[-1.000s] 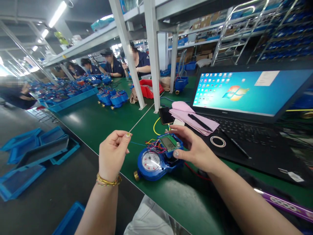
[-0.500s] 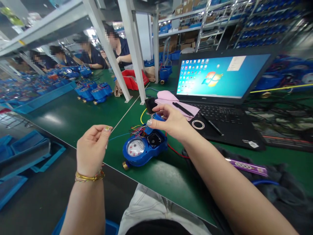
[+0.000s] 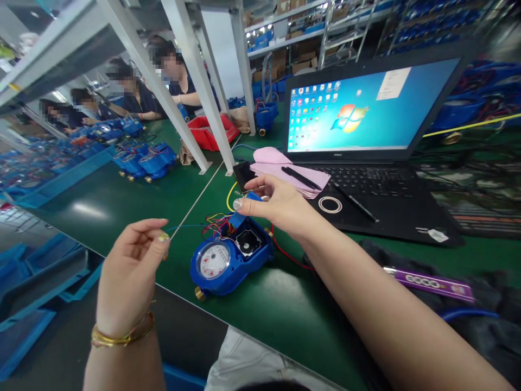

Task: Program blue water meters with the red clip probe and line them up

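Observation:
A blue water meter [image 3: 240, 266] with a round white dial lies on the green bench, its square black compartment uncovered. Thin coloured wires [image 3: 215, 225] spill out along its far side. My right hand [image 3: 280, 209] is over the far edge of the meter, thumb and fingers closed round a small blue block [image 3: 254, 196]; part of that block is hidden by the fingers. To the left of the meter, my left hand [image 3: 132, 271] has thumb and fingertips brought together at the end of a thin blue wire [image 3: 185, 225] that runs towards the meter.
An open laptop [image 3: 366, 119] stands at the right, with a pink cloth [image 3: 280, 165], pens and a ring [image 3: 330, 205] near it. White posts [image 3: 199, 81] rise from the bench. Further off are several meters [image 3: 142, 160], a red bin [image 3: 211, 133] and co-workers [image 3: 179, 76].
The view has shifted, so the meter sits lower and more to the left. My left hand is further left, its index finger straighter. My right hand stays at the blue block.

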Demonstrator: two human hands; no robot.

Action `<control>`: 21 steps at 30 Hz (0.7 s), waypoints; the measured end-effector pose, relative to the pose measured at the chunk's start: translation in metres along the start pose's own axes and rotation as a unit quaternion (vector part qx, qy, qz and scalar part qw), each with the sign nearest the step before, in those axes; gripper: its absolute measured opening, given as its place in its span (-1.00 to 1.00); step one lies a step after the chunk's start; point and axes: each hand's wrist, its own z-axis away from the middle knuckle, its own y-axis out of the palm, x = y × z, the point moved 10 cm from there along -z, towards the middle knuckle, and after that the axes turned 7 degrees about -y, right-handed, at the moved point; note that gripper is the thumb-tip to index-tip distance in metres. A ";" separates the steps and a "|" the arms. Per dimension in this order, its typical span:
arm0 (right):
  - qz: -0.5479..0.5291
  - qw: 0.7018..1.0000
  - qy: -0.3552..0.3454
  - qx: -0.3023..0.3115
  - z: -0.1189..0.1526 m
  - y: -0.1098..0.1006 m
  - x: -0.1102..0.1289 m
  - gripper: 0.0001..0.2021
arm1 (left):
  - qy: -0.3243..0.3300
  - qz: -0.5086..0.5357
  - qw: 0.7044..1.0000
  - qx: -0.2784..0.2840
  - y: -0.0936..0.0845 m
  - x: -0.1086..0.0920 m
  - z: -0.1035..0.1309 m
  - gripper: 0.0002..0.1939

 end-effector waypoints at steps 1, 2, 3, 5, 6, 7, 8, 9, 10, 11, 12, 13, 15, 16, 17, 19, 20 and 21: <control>-0.015 1.000 0.012 -0.003 -0.001 0.000 -0.004 -0.38 | 0.002 -0.007 1.000 0.009 0.005 -0.003 0.000 -0.65; -0.031 0.999 0.023 -0.005 -0.002 0.000 -0.008 -0.39 | 0.004 -0.011 1.000 0.022 0.011 -0.006 -0.001 -0.61; -0.050 0.998 0.035 -0.005 -0.002 0.001 -0.012 -0.40 | 0.008 -0.017 0.999 0.038 0.020 -0.009 -0.001 -0.58; -0.085 0.995 0.055 -0.008 -0.003 0.003 -0.020 -0.41 | 0.023 -0.036 0.996 0.084 0.039 -0.015 -0.002 -0.51; -0.098 0.993 0.062 -0.011 -0.004 0.004 -0.023 -0.41 | 0.030 -0.046 0.993 0.108 0.049 -0.017 -0.003 -0.50; -0.109 0.992 0.067 -0.018 -0.004 0.004 -0.026 -0.41 | 0.037 -0.058 0.989 0.130 0.057 -0.018 -0.004 -0.50; -0.117 0.990 0.069 -0.024 -0.005 0.004 -0.027 -0.41 | 0.042 -0.069 0.986 0.145 0.064 -0.020 -0.005 -0.54; -0.124 0.989 0.069 -0.030 -0.005 0.003 -0.029 -0.41 | 0.046 -0.080 0.984 0.153 0.068 -0.021 -0.007 -0.60; -0.133 0.988 0.067 -0.036 -0.006 0.003 -0.029 -0.41 | 0.052 -0.089 0.983 0.153 0.071 -0.023 -0.010 -0.67; -0.146 0.986 0.066 -0.039 -0.007 0.002 -0.030 -0.40 | 0.058 -0.093 0.983 0.148 0.072 -0.026 -0.013 -0.75; -0.160 0.984 0.067 -0.039 -0.008 0.002 -0.031 -0.39 | 0.063 -0.091 0.983 0.144 0.072 -0.030 -0.016 -0.81; -0.175 0.982 0.068 -0.033 -0.008 0.003 -0.031 -0.38 | 0.065 -0.082 0.984 0.145 0.074 -0.034 -0.019 -0.85; -0.190 0.979 0.071 -0.012 -0.009 0.005 -0.032 -0.37 | 0.056 -0.049 0.984 0.159 0.079 -0.040 -0.025 -0.90; -0.188 0.979 0.072 0.000 -0.009 0.005 -0.033 -0.37 | 0.044 -0.032 0.984 0.169 0.082 -0.042 -0.027 -0.91; -0.182 0.980 0.073 0.012 -0.009 0.004 -0.034 -0.38 | 0.032 -0.016 0.983 0.178 0.086 -0.044 -0.029 -0.91; -0.169 0.982 0.074 0.033 -0.009 0.003 -0.035 -0.39 | 0.018 0.004 0.982 0.186 0.091 -0.049 -0.033 -0.89; -0.166 0.982 0.074 0.040 -0.009 0.003 -0.036 -0.39 | 0.017 0.011 0.982 0.189 0.093 -0.051 -0.034 -0.89; -0.167 0.982 0.075 0.046 -0.010 0.003 -0.036 -0.39 | 0.017 0.018 0.981 0.193 0.095 -0.053 -0.035 -0.88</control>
